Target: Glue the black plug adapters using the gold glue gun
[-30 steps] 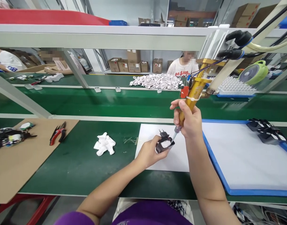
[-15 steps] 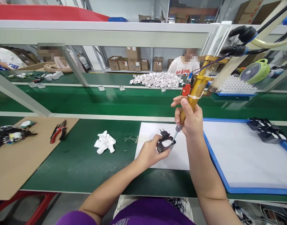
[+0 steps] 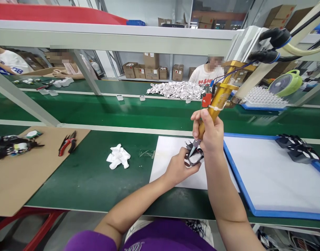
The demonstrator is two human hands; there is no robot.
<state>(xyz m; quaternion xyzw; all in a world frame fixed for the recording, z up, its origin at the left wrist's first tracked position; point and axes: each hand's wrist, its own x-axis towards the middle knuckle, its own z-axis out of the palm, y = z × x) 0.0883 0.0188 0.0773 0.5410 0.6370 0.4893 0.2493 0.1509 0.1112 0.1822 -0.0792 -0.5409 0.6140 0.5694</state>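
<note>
My left hand (image 3: 179,168) is closed around a small black plug-in power adapter housing (image 3: 195,159), with a white part showing inside and plug pins at its far side. My right hand (image 3: 210,130) wraps round a gold-coloured glue dispensing gun (image 3: 219,101) that hangs from hoses and carries a red switch. Its tapered nozzle (image 3: 192,150) points down at the adapter's open inside; whether the tip touches cannot be made out. Below the adapter lies a white sheet (image 3: 165,157) on the green bench.
A crumpled white cloth (image 3: 118,156) lies left of the sheet. Red-handled pliers (image 3: 67,143) rest on cardboard (image 3: 44,167). At right, a blue-rimmed tray (image 3: 280,212) holds several black housings (image 3: 302,153). Beyond the green conveyor (image 3: 123,113) are a white heap of parts (image 3: 175,90) and co-workers.
My left hand has moved right with the adapter and turned it, so the nozzle now sits over its left side. My right hand has shifted only slightly. The view has swung a little.
</note>
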